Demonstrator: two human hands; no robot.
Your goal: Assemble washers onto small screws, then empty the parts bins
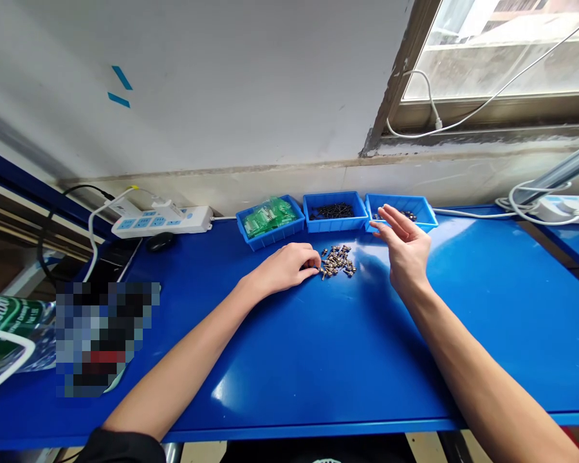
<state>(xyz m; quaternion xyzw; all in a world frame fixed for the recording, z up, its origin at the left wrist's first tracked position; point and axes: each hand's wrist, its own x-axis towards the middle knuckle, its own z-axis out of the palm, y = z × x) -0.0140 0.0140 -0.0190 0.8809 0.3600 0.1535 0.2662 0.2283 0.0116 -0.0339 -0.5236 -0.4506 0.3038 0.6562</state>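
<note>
A loose pile of small brass-coloured metal fittings [338,260] lies on the blue tabletop [289,360]. At the pile's left edge rests my left hand [296,262], its fingers curled in and closed; whatever they hold, if anything, is hidden. My right hand [408,247] is raised right of the pile, before the right blue bin [427,222]. Its fingers are stretched out, and nothing shows in them. They partly cover the small metal parts [408,217] inside that bin.
A middle blue bin [335,224] contains dark screws [335,211]. Left of it, another blue bin [270,239] holds green-and-clear packets [270,215]. A white power strip [174,222], a black mouse-like object [159,242] and a bottle [17,331] stand at left. Cables run along the wall.
</note>
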